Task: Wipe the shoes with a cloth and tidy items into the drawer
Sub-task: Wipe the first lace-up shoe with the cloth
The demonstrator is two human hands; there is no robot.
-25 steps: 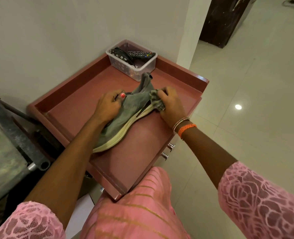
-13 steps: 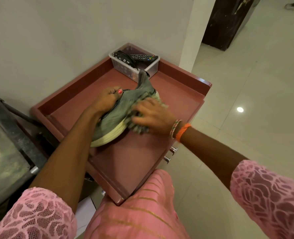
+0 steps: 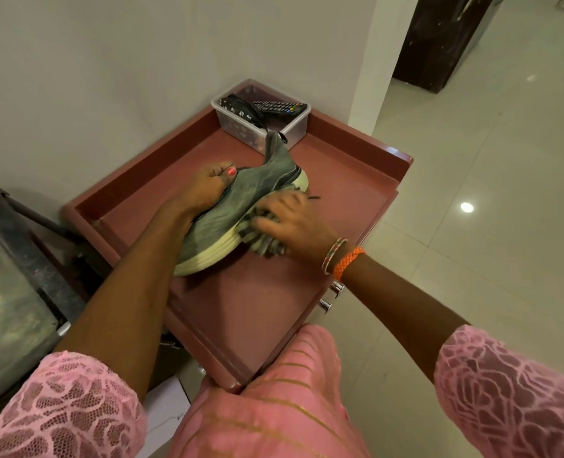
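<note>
A grey shoe (image 3: 251,200) with a cream sole lies on its side on the reddish cabinet top (image 3: 261,305). My left hand (image 3: 204,190) grips the shoe at its opening, thumb curled over the collar. My right hand (image 3: 290,223) presses a bunched grey-green cloth (image 3: 264,242) against the shoe's side near the sole, fingers curled over the cloth. Part of the cloth is hidden under my palm.
A clear plastic box (image 3: 261,117) holding remote controls and a dark strap stands at the cabinet's far corner by the wall. Two metal drawer knobs (image 3: 332,295) show on the cabinet's right face. A dark metal frame (image 3: 26,276) stands to the left. Tiled floor (image 3: 488,209) lies to the right.
My right hand with the cloth has slid from the heel end down along the shoe's side toward the sole. My left hand has kept its hold on the shoe.
</note>
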